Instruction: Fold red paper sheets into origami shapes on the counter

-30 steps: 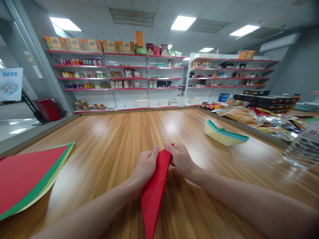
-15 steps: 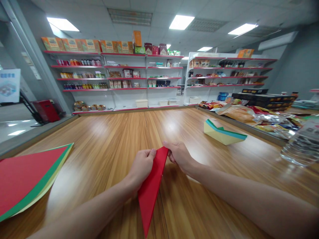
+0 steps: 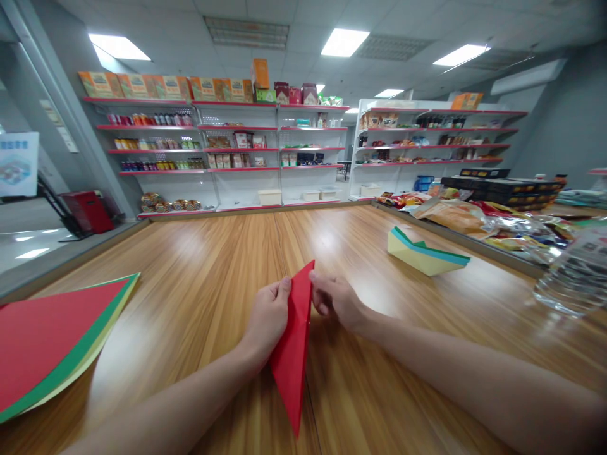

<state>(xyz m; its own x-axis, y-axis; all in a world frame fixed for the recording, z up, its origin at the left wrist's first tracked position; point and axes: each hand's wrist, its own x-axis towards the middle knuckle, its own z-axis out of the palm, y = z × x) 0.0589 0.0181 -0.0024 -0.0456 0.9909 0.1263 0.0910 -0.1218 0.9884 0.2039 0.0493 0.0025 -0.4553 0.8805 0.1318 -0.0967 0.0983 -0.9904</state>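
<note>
A folded red paper (image 3: 294, 354), long and pointed at both ends, stands nearly upright on the wooden table (image 3: 213, 265) between my hands. My left hand (image 3: 268, 316) pinches its left side near the top. My right hand (image 3: 336, 302) has its fingers curled against the right side of the same fold. The paper's lower tip points toward me.
A stack of red, green and yellow paper sheets (image 3: 52, 341) lies at the left. Folded yellow and teal paper pieces (image 3: 424, 253) rest at the right. A clear water bottle (image 3: 576, 268) and snack packets (image 3: 474, 221) lie far right. Shop shelves (image 3: 227, 151) line the back.
The red paper's upper end has been turned up into a narrow point and the piece stands steeper. Both hands have shifted slightly along its top.
</note>
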